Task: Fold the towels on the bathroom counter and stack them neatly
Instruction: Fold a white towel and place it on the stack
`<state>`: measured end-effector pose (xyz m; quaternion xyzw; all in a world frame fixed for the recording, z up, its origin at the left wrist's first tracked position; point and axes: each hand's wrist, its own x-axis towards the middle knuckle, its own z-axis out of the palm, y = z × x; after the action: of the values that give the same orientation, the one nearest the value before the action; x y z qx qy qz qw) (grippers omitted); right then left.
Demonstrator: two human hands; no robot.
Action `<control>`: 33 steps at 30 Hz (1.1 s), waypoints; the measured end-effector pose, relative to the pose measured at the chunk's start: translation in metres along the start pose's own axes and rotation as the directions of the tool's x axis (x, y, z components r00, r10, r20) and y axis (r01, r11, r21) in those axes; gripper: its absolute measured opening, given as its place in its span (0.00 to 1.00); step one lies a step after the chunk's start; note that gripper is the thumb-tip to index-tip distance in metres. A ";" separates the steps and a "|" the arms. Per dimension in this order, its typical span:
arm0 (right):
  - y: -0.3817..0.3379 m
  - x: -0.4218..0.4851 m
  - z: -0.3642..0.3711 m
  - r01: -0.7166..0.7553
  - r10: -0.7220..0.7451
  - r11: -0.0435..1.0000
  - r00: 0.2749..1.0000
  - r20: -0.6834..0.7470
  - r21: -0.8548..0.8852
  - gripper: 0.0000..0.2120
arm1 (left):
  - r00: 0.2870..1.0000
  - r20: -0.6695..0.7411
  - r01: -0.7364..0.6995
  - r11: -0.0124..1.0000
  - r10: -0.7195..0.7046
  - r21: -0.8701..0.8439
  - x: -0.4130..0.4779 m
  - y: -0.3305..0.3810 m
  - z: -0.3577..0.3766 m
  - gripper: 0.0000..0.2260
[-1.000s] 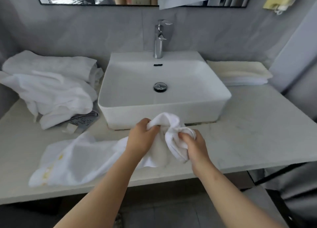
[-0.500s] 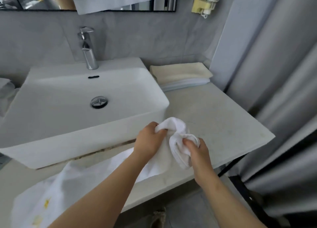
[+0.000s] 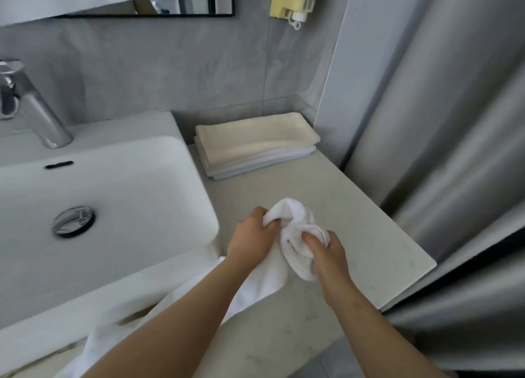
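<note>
On the worktop (image 3: 369,235), both hands grip one bunched white towel (image 3: 295,244).
Left hand (image 3: 252,241) and right hand (image 3: 326,258) each clutch it; its tail runs under the left forearm, out of frame.

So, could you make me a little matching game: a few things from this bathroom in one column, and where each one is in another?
1 white towel
2 folded towels
3 tap
4 yellow holder

A high on the wall
B gripped by the left hand and right hand
C stacked at the back of the counter
D on the back ledge of the sink

Pairs: 1-B, 2-C, 3-D, 4-A
</note>
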<state>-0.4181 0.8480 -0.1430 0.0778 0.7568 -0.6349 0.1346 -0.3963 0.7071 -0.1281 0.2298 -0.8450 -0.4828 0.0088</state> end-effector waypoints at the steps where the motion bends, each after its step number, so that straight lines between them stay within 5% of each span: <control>1: 0.002 0.009 -0.001 -0.003 0.003 1.000 1.000 0.009 -0.015 0.15 | 1.000 -0.010 0.007 1.000 -0.007 0.006 0.005 0.000 0.002 0.10; 10: -0.011 0.090 -0.020 0.174 -0.143 0.965 0.976 0.164 -0.197 0.04 | 0.976 -0.179 0.141 0.988 -0.127 0.064 0.024 -0.002 0.018 0.11; 15: -0.021 0.140 -0.052 0.394 -0.311 0.870 0.905 0.292 -0.296 0.02 | 0.879 -0.390 0.304 0.952 -0.275 0.013 0.032 0.011 0.048 0.10; 19: -0.010 0.178 -0.069 0.508 -0.422 0.804 0.854 0.304 -0.308 0.04 | 0.842 -0.513 0.278 0.950 -0.168 0.145 0.035 0.021 0.069 0.08; 22: -0.004 0.198 -0.073 0.430 -0.367 0.839 0.899 0.237 -0.334 0.11 | 0.879 -0.477 0.216 0.903 -0.014 0.371 0.032 0.018 0.082 0.11; 25: -0.009 0.211 -0.073 0.331 -0.249 0.874 0.933 0.259 -0.354 0.16 | 0.956 -0.281 0.069 0.864 0.086 0.499 0.031 0.007 0.094 0.25; 29: -0.015 0.214 -0.071 0.137 -0.042 0.944 0.952 0.302 -0.300 0.15 | 0.988 -0.152 0.071 0.879 0.002 0.471 0.034 -0.003 0.104 0.40; 33: -0.017 0.217 -0.070 0.123 0.067 0.912 0.896 0.439 -0.391 0.11 | 0.969 -0.179 0.230 0.890 -0.171 0.394 0.050 0.008 0.106 0.28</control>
<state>-0.6373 0.9022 -0.1816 -0.1100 0.8230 -0.4650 0.3072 -0.4695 0.7771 -0.1885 0.3458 -0.8966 -0.2748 -0.0310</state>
